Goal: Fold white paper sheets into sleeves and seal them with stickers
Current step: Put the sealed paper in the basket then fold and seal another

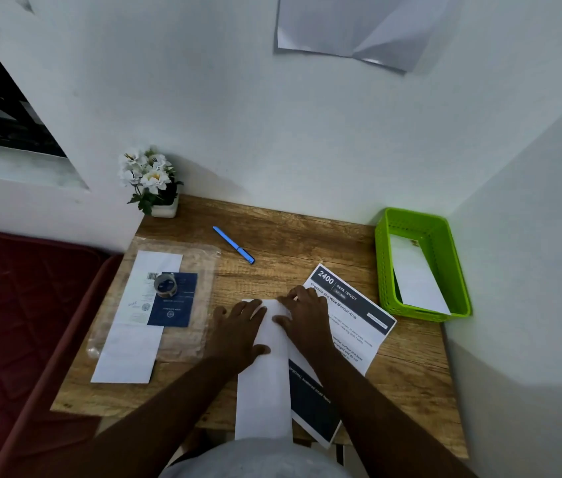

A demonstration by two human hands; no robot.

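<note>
Two hands are pressing a folded white sheet (266, 370) flat.
Left hand (238, 334) and right hand (303, 315) are lying fingers-straight on its far end, gripping nothing.

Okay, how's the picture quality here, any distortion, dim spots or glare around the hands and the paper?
Head view: wide-angle lens bends the desk edges and walls; light is dim and bluish; printed sheet text is soft and only partly readable; both hands look dark against the bright folded white paper; no harsh glare.
</note>
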